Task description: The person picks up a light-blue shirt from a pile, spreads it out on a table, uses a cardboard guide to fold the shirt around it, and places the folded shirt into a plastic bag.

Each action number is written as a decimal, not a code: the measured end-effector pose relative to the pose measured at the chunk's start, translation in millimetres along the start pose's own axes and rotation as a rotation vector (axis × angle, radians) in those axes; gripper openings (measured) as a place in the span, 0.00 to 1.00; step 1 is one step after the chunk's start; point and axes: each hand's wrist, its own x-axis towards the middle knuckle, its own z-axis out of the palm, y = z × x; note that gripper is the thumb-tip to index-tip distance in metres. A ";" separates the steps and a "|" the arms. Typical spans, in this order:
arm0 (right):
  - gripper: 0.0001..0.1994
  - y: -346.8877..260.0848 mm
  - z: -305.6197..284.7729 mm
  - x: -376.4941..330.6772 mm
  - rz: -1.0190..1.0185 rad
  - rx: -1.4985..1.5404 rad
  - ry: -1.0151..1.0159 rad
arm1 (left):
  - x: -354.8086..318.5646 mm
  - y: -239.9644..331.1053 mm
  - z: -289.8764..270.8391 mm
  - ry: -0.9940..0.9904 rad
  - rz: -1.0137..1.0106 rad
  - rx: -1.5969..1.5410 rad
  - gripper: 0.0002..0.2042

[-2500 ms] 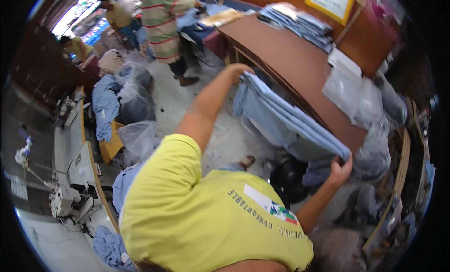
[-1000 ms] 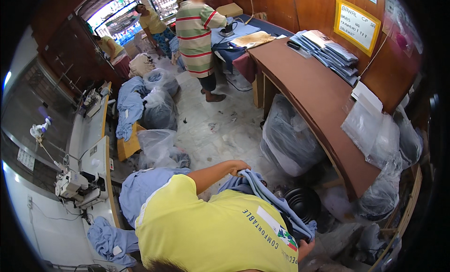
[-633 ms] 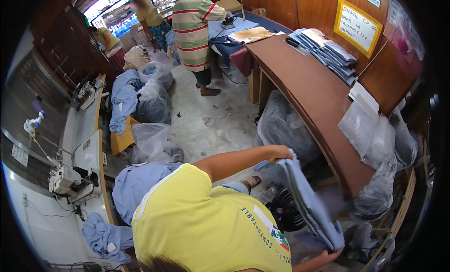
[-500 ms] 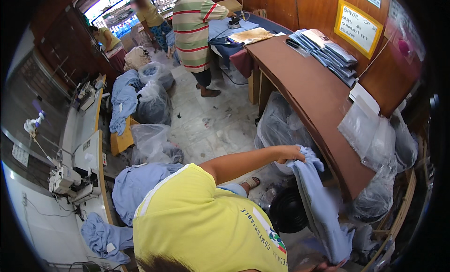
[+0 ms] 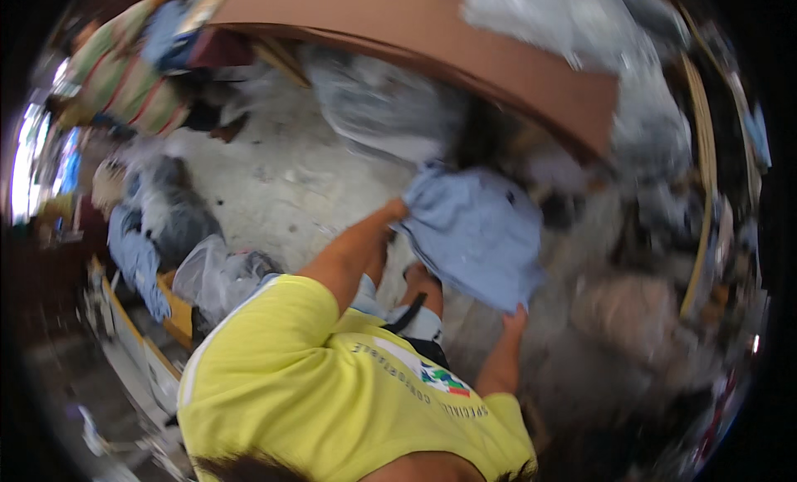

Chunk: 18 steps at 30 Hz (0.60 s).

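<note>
- Left hand (image 5: 397,210): I read it as closed on the upper left corner of the light blue garment (image 5: 477,233); the fingers are lost in motion blur, but cloth bunches right at the hand.
- Right hand (image 5: 515,318): closed on the lower edge of the same garment, gripping from below; only the knuckle side shows.
- The garment hangs spread between my two hands, upper corner at the left hand, lower hem at the right. It sits in front of my chest, over the floor, just below the edge of the brown table (image 5: 432,34). It looks like folded or doubled denim-type fabric; I cannot tell what kind of clothing it is.
- Left forearm runs up from my yellow shirt (image 5: 332,382) to the cloth; right forearm is short in view and rises almost straight to the hem.
- Below the garment, between my arms: my feet in sandals (image 5: 415,308) on the pale concrete floor (image 5: 282,183).
- The table arcs across the top of the frame; a clear plastic bag (image 5: 374,108) of goods lies under it, just beyond the garment.
- To my left: a second plastic bag (image 5: 220,274) near my shoulder, and a heap of blue cloth (image 5: 137,249) beside it.
- Upper left: another person in a striped shirt (image 5: 124,83), well apart from me.
- Right side of the frame is smeared by blur; I see pale bags and clutter but cannot resolve them.
</note>
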 end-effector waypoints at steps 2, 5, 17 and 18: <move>0.19 17.3 30.5 -29.3 0.112 0.092 0.257 | 8.3 -29.9 9.6 0.109 -0.165 0.070 0.17; 0.21 33.4 23.8 -35.5 0.039 0.002 0.311 | 11.8 -81.3 10.7 0.136 -0.238 -0.019 0.16; 0.19 -6.2 47.1 -7.8 -0.070 0.221 0.156 | 16.8 30.7 -4.5 0.076 -0.346 -0.618 0.11; 0.18 -19.6 54.9 -17.8 -0.125 0.294 0.139 | 24.5 55.4 -15.1 0.040 -0.273 -0.673 0.09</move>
